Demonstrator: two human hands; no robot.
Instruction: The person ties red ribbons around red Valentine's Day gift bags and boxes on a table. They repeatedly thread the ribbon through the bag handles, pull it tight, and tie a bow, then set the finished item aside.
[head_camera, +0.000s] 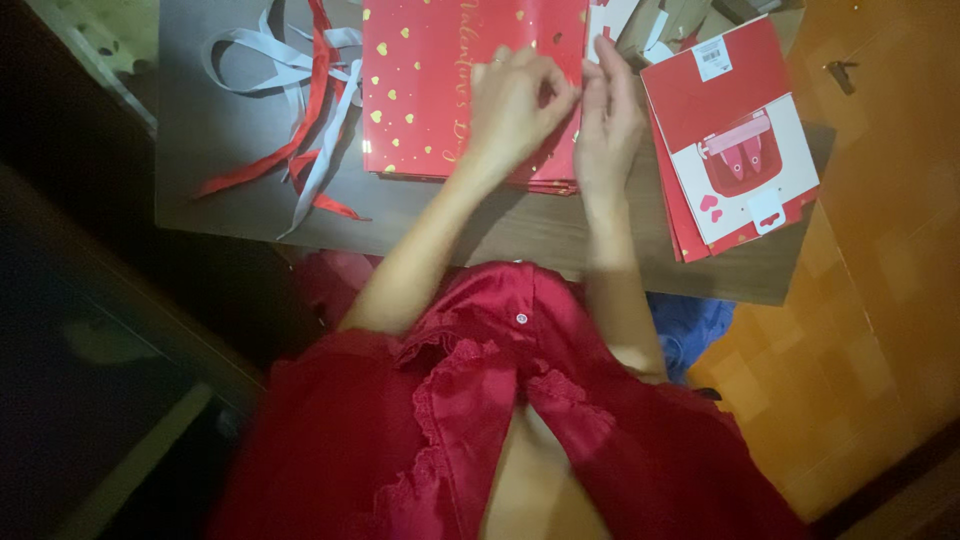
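Note:
A flat stack of red paper bags with small gold hearts (420, 90) lies on the brown table (500, 225). My left hand (515, 105) rests on the right part of the top bag, fingers curled and pinching at its edge. My right hand (608, 125) is just beside it, fingers pointing up along the same right edge and touching the paper. What exactly the fingertips grip is blurred.
Loose red and grey ribbons (300, 110) lie at the table's left. A second stack of red and white folded bags (735, 140) lies at the right. Orange tiled floor (880, 260) is on the right, a dark area on the left. Blue cloth (690, 330) shows under the table edge.

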